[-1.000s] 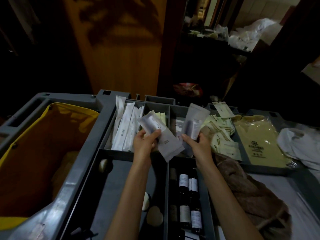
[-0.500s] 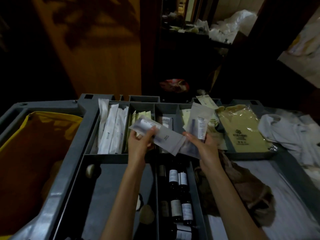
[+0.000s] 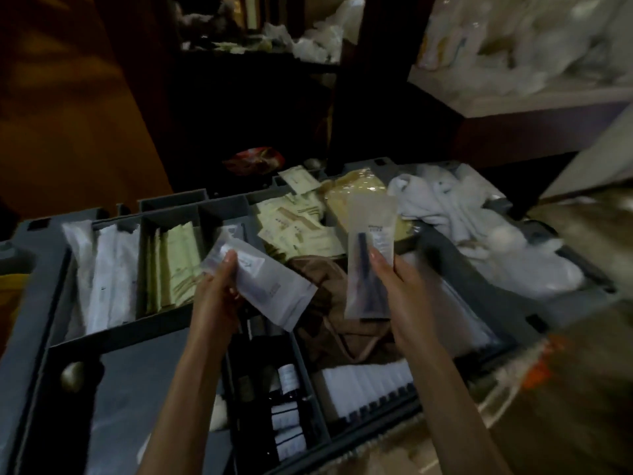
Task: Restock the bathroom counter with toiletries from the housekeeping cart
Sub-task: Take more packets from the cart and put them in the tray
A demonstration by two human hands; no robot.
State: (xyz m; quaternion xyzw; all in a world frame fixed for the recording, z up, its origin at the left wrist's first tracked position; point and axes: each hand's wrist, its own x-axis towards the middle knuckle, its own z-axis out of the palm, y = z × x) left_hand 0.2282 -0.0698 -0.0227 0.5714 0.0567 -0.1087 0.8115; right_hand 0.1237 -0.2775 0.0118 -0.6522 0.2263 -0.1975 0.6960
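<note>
left hand [image 3: 215,303]: grip pinches the tilted pouch [image 3: 274,293], frosted, held over the cart's [image 3: 30,303] middle dividers
right hand [image 3: 402,289]: grip pinches the upright pouch [image 3: 370,217], dark stick shape inside, held above the brown cloth [image 3: 325,279]
around: long white sachets [image 3: 109,269] in far-left bin; green sachets [image 3: 174,265] in the next bin; cream packets [image 3: 298,224] heaped behind; dark bottles [image 3: 286,375] between the forearms; white towels [image 3: 455,214] on the right
in the way: tilted pouch covers part of the bin behind it
hard to make out: pouch print blurred; right edge smeared
</note>
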